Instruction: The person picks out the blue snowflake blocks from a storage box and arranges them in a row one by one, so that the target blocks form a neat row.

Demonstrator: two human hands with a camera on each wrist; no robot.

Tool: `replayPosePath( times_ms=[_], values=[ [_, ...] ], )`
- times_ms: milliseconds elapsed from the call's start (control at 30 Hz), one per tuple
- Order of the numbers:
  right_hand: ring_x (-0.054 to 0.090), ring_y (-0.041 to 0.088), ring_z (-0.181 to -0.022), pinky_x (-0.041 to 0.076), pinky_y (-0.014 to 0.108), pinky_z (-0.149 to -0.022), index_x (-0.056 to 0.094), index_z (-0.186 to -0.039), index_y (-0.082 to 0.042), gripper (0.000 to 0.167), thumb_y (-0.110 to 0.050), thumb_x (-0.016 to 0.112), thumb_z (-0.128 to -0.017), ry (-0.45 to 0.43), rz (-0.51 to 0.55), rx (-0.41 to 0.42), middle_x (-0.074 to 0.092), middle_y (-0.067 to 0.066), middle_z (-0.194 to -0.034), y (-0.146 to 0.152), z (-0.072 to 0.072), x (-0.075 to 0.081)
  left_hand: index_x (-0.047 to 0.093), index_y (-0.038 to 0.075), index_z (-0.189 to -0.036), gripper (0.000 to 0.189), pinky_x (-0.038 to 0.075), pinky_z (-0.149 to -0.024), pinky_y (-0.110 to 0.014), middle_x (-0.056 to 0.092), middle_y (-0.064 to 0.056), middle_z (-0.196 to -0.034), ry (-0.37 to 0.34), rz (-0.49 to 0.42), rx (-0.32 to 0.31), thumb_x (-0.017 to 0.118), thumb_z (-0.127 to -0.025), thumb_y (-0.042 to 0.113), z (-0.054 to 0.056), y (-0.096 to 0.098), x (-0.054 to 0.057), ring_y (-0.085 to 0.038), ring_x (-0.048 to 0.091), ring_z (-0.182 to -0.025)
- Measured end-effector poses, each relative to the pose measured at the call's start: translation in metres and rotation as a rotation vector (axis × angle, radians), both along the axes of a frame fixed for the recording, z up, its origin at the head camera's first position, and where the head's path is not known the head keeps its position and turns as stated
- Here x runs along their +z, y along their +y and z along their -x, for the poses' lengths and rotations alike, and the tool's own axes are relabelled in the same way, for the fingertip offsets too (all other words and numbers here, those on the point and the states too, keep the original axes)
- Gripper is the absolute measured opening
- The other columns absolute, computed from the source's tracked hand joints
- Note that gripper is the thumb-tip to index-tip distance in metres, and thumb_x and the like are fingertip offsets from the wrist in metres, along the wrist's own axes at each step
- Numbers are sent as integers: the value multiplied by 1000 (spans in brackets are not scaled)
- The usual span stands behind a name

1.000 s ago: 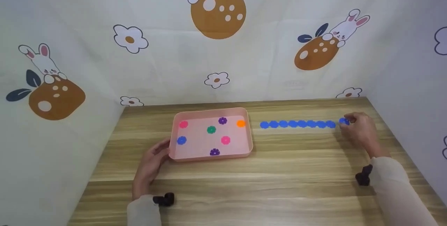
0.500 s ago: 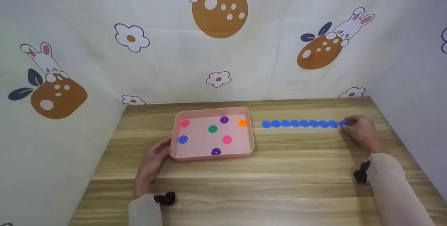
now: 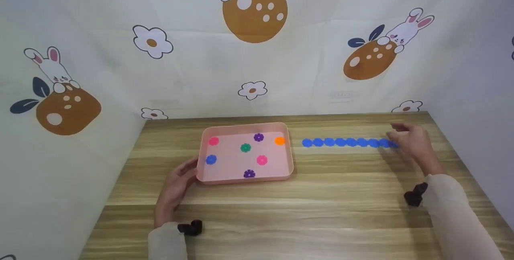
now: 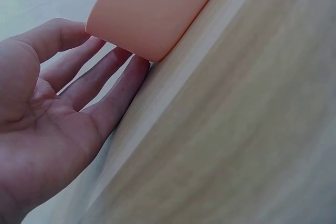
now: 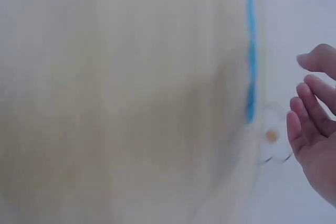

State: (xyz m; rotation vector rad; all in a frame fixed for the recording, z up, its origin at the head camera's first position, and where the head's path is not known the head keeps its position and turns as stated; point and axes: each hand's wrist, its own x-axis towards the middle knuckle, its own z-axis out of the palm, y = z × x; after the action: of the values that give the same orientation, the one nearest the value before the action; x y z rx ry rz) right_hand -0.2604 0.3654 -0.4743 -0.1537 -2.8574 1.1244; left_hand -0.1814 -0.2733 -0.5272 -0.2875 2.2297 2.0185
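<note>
My left hand (image 3: 175, 189) rests with its fingertips against the left side of a pink tray (image 3: 245, 181); in the left wrist view its relaxed fingers (image 4: 100, 80) touch the tray wall (image 4: 152, 14). Inside the tray lie loose flower-shaped plastic discs: a blue disc (image 3: 211, 159), a green disc (image 3: 245, 147), an orange disc (image 3: 279, 141), and pink and purple ones. To the tray's right runs a straight row of blue discs (image 3: 340, 142). Above its right end hovers my right hand (image 3: 415, 145), holding nothing and partly covering the last disc. In the right wrist view this hand (image 5: 317, 124) is apart from the blurred blue row (image 5: 252, 51).
A wood-grain table (image 3: 305, 220) carries everything. Behind it and at the sides hang pale cloth walls (image 3: 192, 79) printed with rabbits and flowers. Small black cameras are strapped at both sleeves.
My right hand has brought a blue disc left to the end of the row, let go of it and lifted off. The left hand stays at the tray.
</note>
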Motion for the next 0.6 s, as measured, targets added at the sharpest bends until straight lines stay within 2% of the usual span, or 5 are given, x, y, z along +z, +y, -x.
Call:
replayPosePath(
  times_ms=[133, 233, 367, 467, 600],
  values=[
    [56, 40, -121, 46, 15, -84, 58, -136, 2, 47, -26, 64, -98, 100, 31, 23, 58, 26, -135, -28, 3, 21, 50, 15, -147, 47, 50, -106, -23, 49, -8, -154, -13, 16, 4, 59, -101, 17, -1, 0, 1, -22, 48, -141],
    [56, 33, -120, 40, 2, -78, 61, -135, -3, 43, -23, 65, -97, 148, 81, 58, 61, 21, -133, -55, 6, 37, 50, 16, -148, 47, 48, -110, -26, 48, -7, -155, -14, 13, 5, 59, -101, 17, -2, 0, 2, -21, 48, -142],
    [58, 21, -111, 45, 1, -77, 64, -132, -7, 40, -26, 66, -97, 186, 153, 123, 64, 16, -128, -93, 11, 56, 48, 16, -149, 48, 44, -114, -32, 46, -8, -156, -14, 4, -1, 57, -102, 16, -3, 1, 4, -22, 46, -143],
    [59, 14, -108, 46, 2, -80, 66, -128, -7, 37, -24, 68, -96, 228, 199, 194, 65, 15, -125, -121, 14, 65, 47, 15, -149, 48, 45, -113, -30, 46, -8, -156, -17, 8, -4, 57, -102, 15, -3, 1, 3, -22, 46, -143],
    [60, 16, -110, 47, 6, -83, 69, -124, -6, 31, -15, 69, -95, 271, 255, 284, 66, 15, -121, -155, 15, 74, 48, 12, -149, 47, 51, -105, -24, 48, -11, -154, -5, 11, 4, 55, -102, 12, -1, 1, 2, -24, 49, -141]
  ],
)
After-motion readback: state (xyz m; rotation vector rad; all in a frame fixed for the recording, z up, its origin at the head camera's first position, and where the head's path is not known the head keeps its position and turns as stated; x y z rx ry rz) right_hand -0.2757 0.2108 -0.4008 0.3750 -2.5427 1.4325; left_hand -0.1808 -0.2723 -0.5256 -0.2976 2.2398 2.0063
